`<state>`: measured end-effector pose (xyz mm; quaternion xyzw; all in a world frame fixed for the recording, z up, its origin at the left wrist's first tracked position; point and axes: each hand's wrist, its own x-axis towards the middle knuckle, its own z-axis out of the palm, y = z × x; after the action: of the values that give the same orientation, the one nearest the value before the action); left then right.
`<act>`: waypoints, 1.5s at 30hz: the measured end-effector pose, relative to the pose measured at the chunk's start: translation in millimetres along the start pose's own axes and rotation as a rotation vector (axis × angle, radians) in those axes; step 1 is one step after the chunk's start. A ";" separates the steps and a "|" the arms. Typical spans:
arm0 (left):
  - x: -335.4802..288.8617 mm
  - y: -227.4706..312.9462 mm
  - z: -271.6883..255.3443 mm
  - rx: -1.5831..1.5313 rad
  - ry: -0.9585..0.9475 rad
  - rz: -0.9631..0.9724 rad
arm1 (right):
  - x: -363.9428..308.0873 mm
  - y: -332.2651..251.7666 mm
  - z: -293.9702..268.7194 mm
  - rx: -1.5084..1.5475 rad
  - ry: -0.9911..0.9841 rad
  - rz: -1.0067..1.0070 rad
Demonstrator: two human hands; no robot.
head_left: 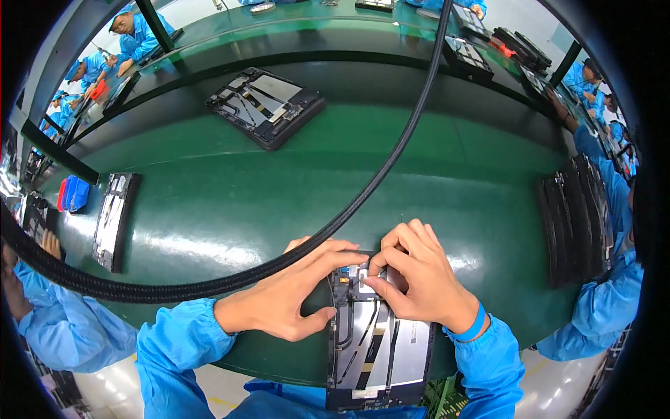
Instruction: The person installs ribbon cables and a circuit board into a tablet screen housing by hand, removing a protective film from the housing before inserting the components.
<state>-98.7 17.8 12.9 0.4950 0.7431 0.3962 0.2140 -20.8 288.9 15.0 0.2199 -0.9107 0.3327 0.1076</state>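
An opened tablet (412, 349) lies in front of me, its inner side up, with a grey metal plate, dark flat cables and small boards showing. Its lower end reaches the table's near edge. My left hand (289, 293) rests at its upper left, fingers stretched over the top and thumb apart at the left edge. Over the tablet's upper part, my right hand (415, 272) is closed in a pinch, thumb and index finger together. Whatever lies between those fingertips is too small or hidden to name. A small white piece shows just beside them.
A thick black braided cable (380, 174) arcs across the view, passing in front of my left hand. More opened tablets (269, 105) lie on the green table (230, 188). Black tablet parts (576, 220) stand stacked at right. Co-workers in blue sit at both sides.
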 end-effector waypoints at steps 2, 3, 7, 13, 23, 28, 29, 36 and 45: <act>1.5 2.2 0.3 0.023 -0.023 -0.002 | 0.0 -1.4 0.7 -0.001 0.003 0.011; 2.4 2.8 0.3 0.017 -0.021 -0.003 | 0.2 -2.0 0.5 -0.006 0.005 0.014; 6.6 3.9 3.1 -0.042 -0.011 0.014 | -8.6 1.1 1.3 0.010 0.064 0.006; 13.0 11.7 20.1 0.084 0.019 -0.006 | -20.3 0.6 -6.6 0.044 0.067 0.006; 27.7 9.9 37.3 -0.004 0.091 -0.013 | -29.1 14.9 -28.2 0.193 -0.083 0.104; 34.3 10.6 43.6 0.002 0.123 -0.005 | -33.4 22.1 -23.1 0.223 0.037 0.148; 35.9 11.1 44.1 0.008 0.122 -0.009 | -33.8 23.2 -22.9 0.216 0.063 0.145; 45.4 12.8 49.1 0.043 0.126 0.003 | -39.7 31.5 -23.3 0.171 0.100 0.181; 56.1 13.6 59.0 0.028 0.153 -0.013 | -44.0 30.7 -38.3 0.200 0.016 0.208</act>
<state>-72.6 93.5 -7.1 0.4614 0.7661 0.4208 0.1522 5.3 349.4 11.8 0.1312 -0.8900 0.4329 0.0573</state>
